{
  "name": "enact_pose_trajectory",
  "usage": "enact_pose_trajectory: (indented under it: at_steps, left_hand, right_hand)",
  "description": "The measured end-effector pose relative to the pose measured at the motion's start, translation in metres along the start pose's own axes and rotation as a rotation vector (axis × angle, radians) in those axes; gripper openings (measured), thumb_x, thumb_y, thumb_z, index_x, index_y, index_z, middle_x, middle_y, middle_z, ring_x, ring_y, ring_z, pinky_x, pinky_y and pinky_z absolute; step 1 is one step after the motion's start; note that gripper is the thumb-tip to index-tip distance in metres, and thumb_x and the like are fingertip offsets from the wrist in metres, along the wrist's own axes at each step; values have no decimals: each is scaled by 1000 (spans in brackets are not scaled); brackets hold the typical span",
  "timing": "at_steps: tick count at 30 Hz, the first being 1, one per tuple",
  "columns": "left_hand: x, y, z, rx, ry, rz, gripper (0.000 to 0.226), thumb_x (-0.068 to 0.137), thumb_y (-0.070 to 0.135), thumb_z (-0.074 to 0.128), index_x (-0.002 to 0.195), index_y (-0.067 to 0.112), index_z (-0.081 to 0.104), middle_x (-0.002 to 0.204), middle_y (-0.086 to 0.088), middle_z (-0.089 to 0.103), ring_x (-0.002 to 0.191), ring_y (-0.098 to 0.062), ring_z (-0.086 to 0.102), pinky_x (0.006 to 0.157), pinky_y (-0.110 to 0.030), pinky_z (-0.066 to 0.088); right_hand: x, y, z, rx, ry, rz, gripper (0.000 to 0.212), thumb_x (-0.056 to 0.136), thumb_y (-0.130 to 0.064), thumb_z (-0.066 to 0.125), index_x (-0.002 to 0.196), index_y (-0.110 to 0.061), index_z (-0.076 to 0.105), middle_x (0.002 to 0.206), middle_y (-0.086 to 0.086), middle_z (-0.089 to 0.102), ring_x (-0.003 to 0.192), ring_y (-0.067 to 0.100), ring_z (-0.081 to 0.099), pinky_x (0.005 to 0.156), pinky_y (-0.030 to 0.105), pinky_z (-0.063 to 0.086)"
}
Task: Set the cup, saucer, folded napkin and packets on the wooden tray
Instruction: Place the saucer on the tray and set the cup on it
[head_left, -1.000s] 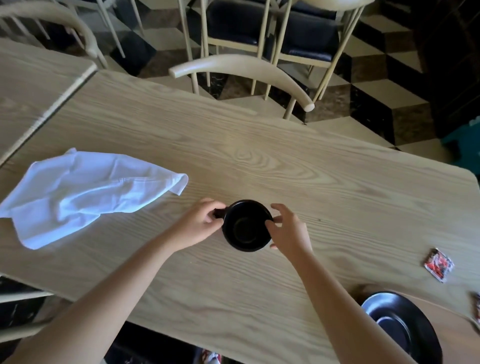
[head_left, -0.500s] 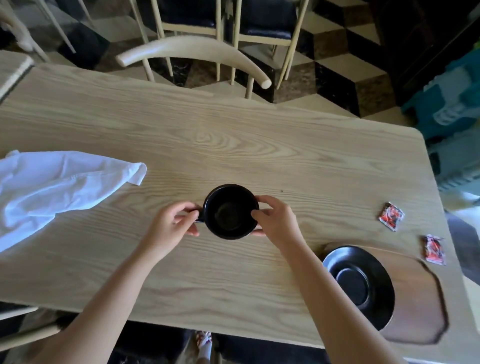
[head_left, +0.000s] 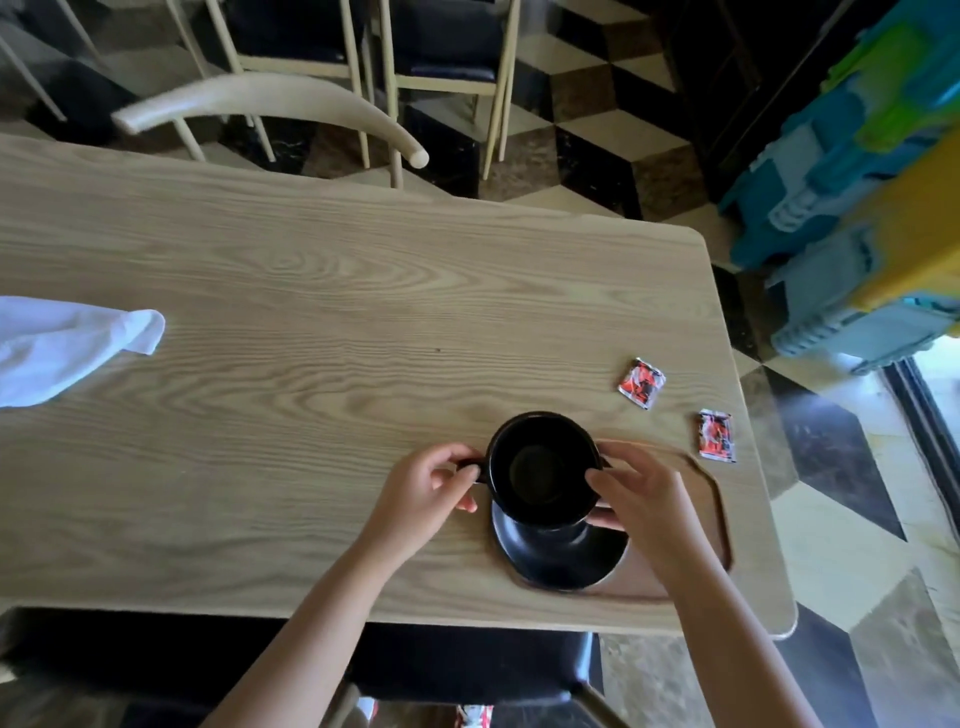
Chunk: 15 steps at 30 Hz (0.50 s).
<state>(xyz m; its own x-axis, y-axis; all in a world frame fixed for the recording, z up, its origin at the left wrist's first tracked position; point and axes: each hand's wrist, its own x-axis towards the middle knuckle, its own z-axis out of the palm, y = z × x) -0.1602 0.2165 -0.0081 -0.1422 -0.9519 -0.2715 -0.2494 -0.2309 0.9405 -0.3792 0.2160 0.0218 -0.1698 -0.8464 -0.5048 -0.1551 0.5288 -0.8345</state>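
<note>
Head view: steadying round black ceramic cup (head_left: 540, 470) between both hands, left hand (head_left: 423, 493) pinching handle, right hand (head_left: 641, 499) cupping side, lowering squarely over black saucer (head_left: 558, 556) on wooden tray (head_left: 714, 514).

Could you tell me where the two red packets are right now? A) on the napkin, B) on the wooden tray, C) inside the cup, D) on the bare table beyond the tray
D: both packets lie on the table past the tray, not on it.
</note>
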Motion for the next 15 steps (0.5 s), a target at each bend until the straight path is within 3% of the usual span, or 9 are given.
enact_pose_trajectory:
  at_steps: [3,10,15]
  left_hand:
    - [0,-5,20,6,10,-34,14,88,10,58,92,21,64,62,9,68,60,-9,66,62,-13,48]
    - [1,-11,41,65,-8,-35,13,89,7,57,96,15,64,77,-2,70,62,-12,68,62,-16,51]
    - [2,-13,43,71,4,-45,13,89,7,58,94,18,63,72,5,68,59,-7,66,60,-10,47]
  right_hand:
    - [1,17,-14,8,6,35,25,84,1,60,92,-22,64,75,7,71,69,20,68,64,36,56]
    - [3,45,-29,-6,13,58,24,84,-3,61,100,-22,63,81,10,71,78,26,69,65,38,56]
    - [4,50,-29,-3,3,53,25,84,-5,62,94,-28,63,85,10,71,78,25,69,67,39,58]
